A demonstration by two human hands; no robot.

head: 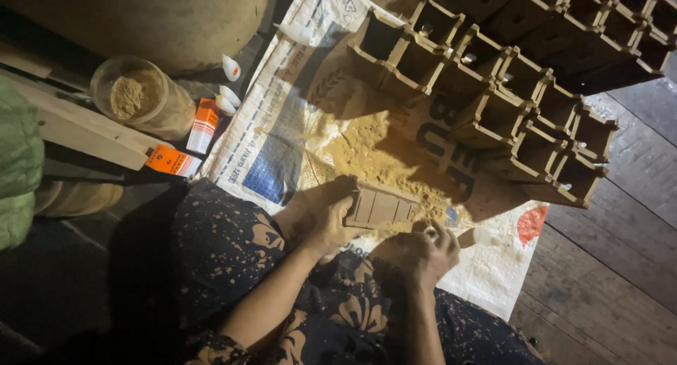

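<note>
Here, a small brown wooden piece (381, 207), flat and ribbed with a few shallow slots, is sitting low in the middle of the view, just above the person's lap and over a patch of yellow-brown sawdust (367, 150). The left hand (328, 224) is gripping the piece from its left end, fingers wrapped around the edge and closed on it. The right hand (422, 252) is hovering just beside the piece's lower right corner, fingers curled in tightly as if pinching something small; what it is pinching is too dark to tell, and whether it is touching the piece cannot be made out. Both forearms are reaching up from a dark patterned garment (233, 252) covering the knees. The sawdust is lying spread on a white woven sack (282, 125) with blue and red print, which is covering the plank floor (620, 266). Beyond the sawdust, at the upper right, a large stack of open wooden boxes (522, 83) is standing in rows, touching one another. To the left of the sack, a clear plastic jar (144, 97) holding tan powder is lying near some small white tubes (229, 90) with orange and white packets (187, 143), beside a pale wooden plank (84, 129). A green cloth (17, 167) is showing at the far left edge.
</note>
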